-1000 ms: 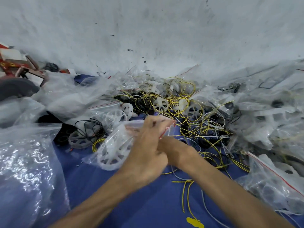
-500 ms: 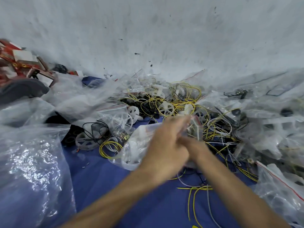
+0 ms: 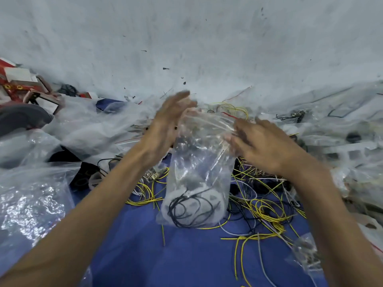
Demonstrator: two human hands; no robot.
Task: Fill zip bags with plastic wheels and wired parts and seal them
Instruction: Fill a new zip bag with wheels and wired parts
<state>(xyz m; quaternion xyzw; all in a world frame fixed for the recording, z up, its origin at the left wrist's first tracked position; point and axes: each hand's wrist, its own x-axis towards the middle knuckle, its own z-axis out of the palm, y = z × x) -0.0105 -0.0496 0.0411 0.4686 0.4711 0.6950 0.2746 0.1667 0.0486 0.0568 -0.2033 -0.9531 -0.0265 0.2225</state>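
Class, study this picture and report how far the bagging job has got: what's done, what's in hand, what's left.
Done: bagged parts piled at the right. In hand: a zip bag holding a white wheel and black wires, upright between left hand and right hand; motion blur hides whether its red strip is closed. Left: loose yellow wires on the blue cloth.

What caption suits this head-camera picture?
Left hand and right hand steady a zip bag holding a white wheel and black wires.

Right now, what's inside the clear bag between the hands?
At the bottom of the bag: a white wheel with a tangle of black wire over it. Glare and creases blur the upper part; anything under the wheel is covered.
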